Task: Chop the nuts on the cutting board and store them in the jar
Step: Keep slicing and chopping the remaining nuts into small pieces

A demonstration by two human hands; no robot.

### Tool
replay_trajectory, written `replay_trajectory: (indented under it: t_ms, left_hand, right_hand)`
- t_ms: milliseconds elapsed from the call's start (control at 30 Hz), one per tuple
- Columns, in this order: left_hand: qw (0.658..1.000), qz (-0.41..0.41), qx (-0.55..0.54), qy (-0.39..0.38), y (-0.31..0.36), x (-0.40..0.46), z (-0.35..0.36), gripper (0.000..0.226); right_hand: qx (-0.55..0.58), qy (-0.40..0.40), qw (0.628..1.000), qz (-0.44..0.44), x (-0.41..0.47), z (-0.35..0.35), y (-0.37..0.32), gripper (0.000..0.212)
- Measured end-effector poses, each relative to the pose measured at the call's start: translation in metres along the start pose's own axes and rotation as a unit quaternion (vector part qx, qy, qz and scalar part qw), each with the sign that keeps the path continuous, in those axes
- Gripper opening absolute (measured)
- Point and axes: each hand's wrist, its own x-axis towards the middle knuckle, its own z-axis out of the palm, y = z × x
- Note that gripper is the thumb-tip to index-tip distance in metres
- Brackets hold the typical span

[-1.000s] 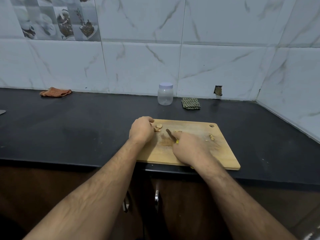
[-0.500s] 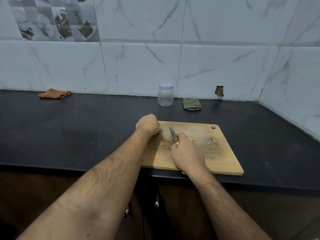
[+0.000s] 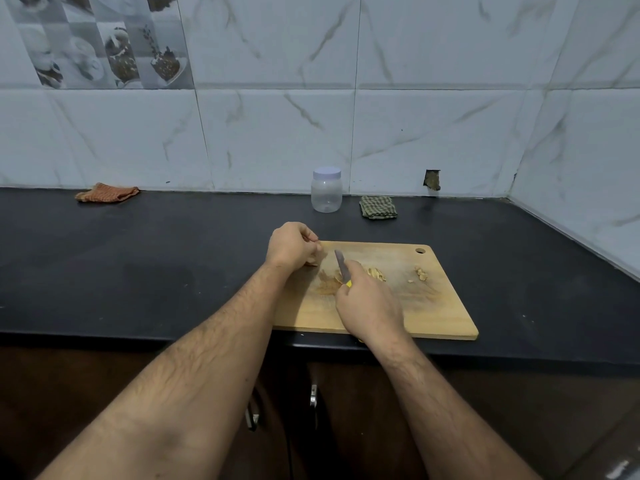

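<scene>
We see a wooden cutting board (image 3: 408, 306) lying on a black countertop (image 3: 138, 271), its near edge close to the counter's front edge and a hanging hole at its far right corner. The right hand (image 3: 369, 306) is curled around the yellow handle of a small knife (image 3: 342, 268), whose blade points away from us and slightly left, tip low over the board's left-centre area. The left hand (image 3: 294, 245) sits over the board's far left corner with its fingers curled in; a pale nut piece (image 3: 311, 263) shows just under it, but we cannot tell whether the fingers actually pinch it. Just right of the knife hand lies a small heap of chopped nuts (image 3: 376, 273), partly hidden by the knuckles, and 1 smaller cluster of nut pieces (image 3: 420, 273) lies toward the board's right side, apart from both hands. A brownish smear marks the wood beside the blade. Beyond the board, against the marble-patterned tiled wall (image 3: 433, 133), stands a clear plastic jar (image 3: 326, 194) with its white lid on, well apart from the nuts. A green checked cloth (image 3: 378, 207) lies just right of the jar, and an orange cloth (image 3: 105, 192) lies far left along the wall. Both forearms cross the counter's front edge, covering part of the cabinet doors (image 3: 346, 427) below.
</scene>
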Motion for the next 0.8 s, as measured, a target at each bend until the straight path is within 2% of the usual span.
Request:
replay_trajectory:
  t_ms: [100, 233, 300, 400, 500, 567, 667, 733, 800]
  left_hand:
    - [0.998, -0.013, -0.054, -0.005, 0.003, -0.002, -0.009, 0.006]
    - [0.989, -0.076, -0.051, -0.117, 0.006, -0.017, -0.019, 0.007]
    - [0.977, -0.116, -0.058, -0.169, 0.004, -0.026, -0.018, 0.015]
    - [0.97, -0.134, -0.082, -0.185, -0.001, -0.039, -0.01, 0.01]
    - [0.981, -0.097, -0.062, -0.155, -0.004, -0.047, -0.005, 0.021]
    - [0.991, -0.052, -0.002, -0.123, -0.005, -0.049, -0.009, 0.02]
    - [0.993, 0.01, 0.063, -0.097, -0.004, -0.06, -0.014, 0.011]
    - [0.988, 0.044, 0.107, -0.103, -0.006, -0.069, -0.01, 0.028]
    - [0.978, 0.087, 0.161, -0.096, -0.01, -0.073, -0.003, 0.029]
  right_hand:
    - [0.01, 0.0, 1.0, 0.005, -0.001, -0.001, 0.0, 0.046]
    - [0.017, -0.021, 0.999, 0.019, -0.003, -0.007, -0.004, 0.047]
    - [0.031, -0.052, 0.998, 0.026, -0.001, -0.01, -0.005, 0.05]
    - [0.031, -0.078, 0.996, 0.016, -0.002, -0.019, -0.002, 0.051]
    - [-0.055, -0.076, 0.996, -0.01, -0.007, -0.03, 0.005, 0.055]
    - [-0.09, -0.078, 0.993, -0.025, -0.009, -0.036, 0.008, 0.061]
    - [-0.103, -0.087, 0.99, -0.048, -0.01, -0.04, 0.009, 0.062]
    - [-0.104, -0.09, 0.989, -0.062, -0.011, -0.038, 0.008, 0.057]
    - [-0.101, -0.089, 0.989, -0.069, -0.012, -0.033, 0.005, 0.053]
